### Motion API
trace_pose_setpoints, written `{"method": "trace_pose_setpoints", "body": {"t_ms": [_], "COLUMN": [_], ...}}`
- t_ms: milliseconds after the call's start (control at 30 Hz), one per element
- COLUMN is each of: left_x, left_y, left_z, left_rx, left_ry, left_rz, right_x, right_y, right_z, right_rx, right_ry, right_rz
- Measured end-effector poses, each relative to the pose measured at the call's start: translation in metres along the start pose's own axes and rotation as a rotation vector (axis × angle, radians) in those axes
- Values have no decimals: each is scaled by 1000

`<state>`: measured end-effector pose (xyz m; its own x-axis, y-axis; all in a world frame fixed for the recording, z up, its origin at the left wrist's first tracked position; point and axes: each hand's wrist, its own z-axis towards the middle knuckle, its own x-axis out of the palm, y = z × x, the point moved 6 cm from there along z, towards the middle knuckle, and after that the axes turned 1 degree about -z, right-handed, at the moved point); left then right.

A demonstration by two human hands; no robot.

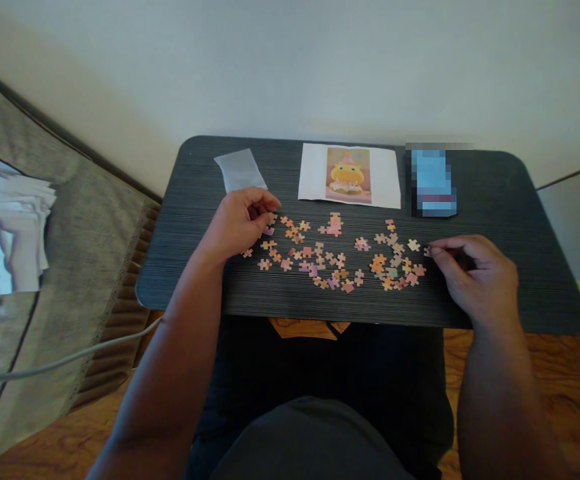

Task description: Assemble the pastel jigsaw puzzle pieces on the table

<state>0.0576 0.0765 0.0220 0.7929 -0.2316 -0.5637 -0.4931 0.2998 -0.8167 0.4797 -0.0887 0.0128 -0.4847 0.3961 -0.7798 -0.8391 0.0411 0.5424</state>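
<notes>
Loose jigsaw pieces (307, 252) in pink, orange, yellow and purple lie spread over the dark table, roughly in a left and a right group. A few of them are joined into a small pink cluster (335, 227) above the left group. At the left end of the pieces, my left hand (240, 223) is curled, with thumb and fingertips closed at a small jigsaw piece (273, 219); part of the grip is hidden. My right hand (480, 273) pinches a jigsaw piece (427, 252) between thumb and forefinger, just right of a pale yellow piece (413, 245).
Behind the pieces lies a white sheet (313, 173) with a printed picture of a yellow figure. A clear plastic bag (243, 170) is at the back left, a blurred blue object (433, 180) at the back right. The table (520, 200) meets a pale wall.
</notes>
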Motion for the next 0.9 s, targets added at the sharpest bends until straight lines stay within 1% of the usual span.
{"method": "trace_pose_setpoints", "body": {"t_ms": [167,467,633,767,900], "left_x": [-6,-8,-15,-21,-22], "left_y": [6,2,-2,-3,-2], "left_z": [0,-1,-2,-5,-7], "left_rx": [-30,-42,-41,-22,-2], "left_ry": [-48,-68,-87,-39,1], "left_rz": [-68,23,84,144,176], "right_x": [0,0,-1,0,0], "right_y": [-3,-1,-2,-4,-5], "right_z": [-1,-1,-1,-1,-1], "right_rx": [0,-23,-25,-23,-32], "right_ry": [-10,-22,-32,-37,-46], "right_rz": [-7,-1,-8,-11,-22]}}
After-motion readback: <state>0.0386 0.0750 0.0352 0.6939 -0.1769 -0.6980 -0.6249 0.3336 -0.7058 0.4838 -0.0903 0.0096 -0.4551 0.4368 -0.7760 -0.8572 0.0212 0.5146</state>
